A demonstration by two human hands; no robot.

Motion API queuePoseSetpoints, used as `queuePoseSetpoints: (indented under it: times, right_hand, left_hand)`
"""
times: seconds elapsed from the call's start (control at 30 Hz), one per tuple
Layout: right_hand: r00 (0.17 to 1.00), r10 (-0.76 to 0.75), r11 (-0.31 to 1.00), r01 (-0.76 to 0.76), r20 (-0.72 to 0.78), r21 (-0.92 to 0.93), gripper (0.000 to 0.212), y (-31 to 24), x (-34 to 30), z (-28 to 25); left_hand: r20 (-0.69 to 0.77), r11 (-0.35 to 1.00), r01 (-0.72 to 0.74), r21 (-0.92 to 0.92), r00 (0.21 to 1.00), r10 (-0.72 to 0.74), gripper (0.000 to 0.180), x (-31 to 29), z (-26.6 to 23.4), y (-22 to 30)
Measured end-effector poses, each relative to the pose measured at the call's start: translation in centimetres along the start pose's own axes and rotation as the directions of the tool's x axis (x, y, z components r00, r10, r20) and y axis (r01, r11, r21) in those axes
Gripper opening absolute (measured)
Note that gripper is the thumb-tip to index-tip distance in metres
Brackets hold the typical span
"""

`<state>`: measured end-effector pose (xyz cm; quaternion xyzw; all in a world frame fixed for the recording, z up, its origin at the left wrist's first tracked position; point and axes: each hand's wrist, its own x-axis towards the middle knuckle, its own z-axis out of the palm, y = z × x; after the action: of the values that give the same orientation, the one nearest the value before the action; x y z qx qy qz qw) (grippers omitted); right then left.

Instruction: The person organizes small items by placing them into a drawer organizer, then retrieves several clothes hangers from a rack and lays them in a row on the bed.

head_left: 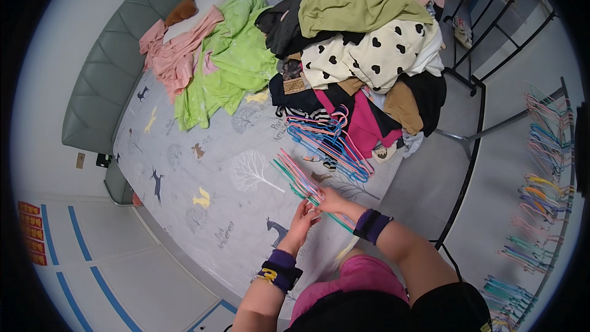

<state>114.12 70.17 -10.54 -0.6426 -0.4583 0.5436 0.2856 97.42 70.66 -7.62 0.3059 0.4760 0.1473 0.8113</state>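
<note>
A bundle of clothes hangers (296, 175) in pink, green and pale lilac lies slantwise in front of me, low over the bed. My right hand (334, 201) is closed round the bundle near its middle. From the near side, my left hand (300, 224) meets the bundle with fingers bent against it; its exact grip is partly hidden. Both wrists wear dark bands. Just beyond, a pile of blue and pink hangers (329, 141) rests on the bed against the heap of clothes.
A tall heap of clothes (362, 55) covers the bed's far right. Green pyjamas (236, 55) and pink clothing (178, 55) lie by the headboard (104, 80). The patterned bedsheet (203, 166) spreads left of my hands. On the right stands a rack with many-coloured hangers (544, 197).
</note>
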Motion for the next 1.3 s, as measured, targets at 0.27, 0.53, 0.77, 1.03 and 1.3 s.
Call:
queuePoseSetpoints:
  times: [0.27,0.53,0.77,1.03,1.3]
  right_hand:
    - [0.993,-0.008,0.992,-0.007,0.121,0.123,0.056,5.4,8.4,-3.9]
    - [0.97,0.241,0.93,-0.243,-0.041,-0.277,0.061,3.8,9.8,-9.4]
    - [0.965,0.107,0.953,-0.168,-0.239,-0.252,0.068,6.1,10.5,-9.8]
    - [0.781,-0.224,0.952,0.046,-0.583,-0.304,0.045,6.0,4.3,-6.1]
    - [0.894,-0.025,1.0,0.03,-0.448,0.002,0.037,4.1,-2.9,1.1]
  left_hand:
    - [-0.137,0.998,0.039,-0.05,0.989,-0.046,0.077,7.5,2.4,2.3]
    - [-0.013,0.992,0.108,0.07,0.994,-0.107,0.071,10.3,2.6,2.6]
    - [0.057,0.982,0.124,0.142,0.989,-0.133,0.066,9.9,4.2,1.4]
    - [0.085,0.966,0.073,0.249,0.992,-0.097,0.061,4.5,3.9,-1.1]
    - [0.128,0.971,0.002,0.241,0.991,-0.033,0.054,-3.4,1.8,-5.0]
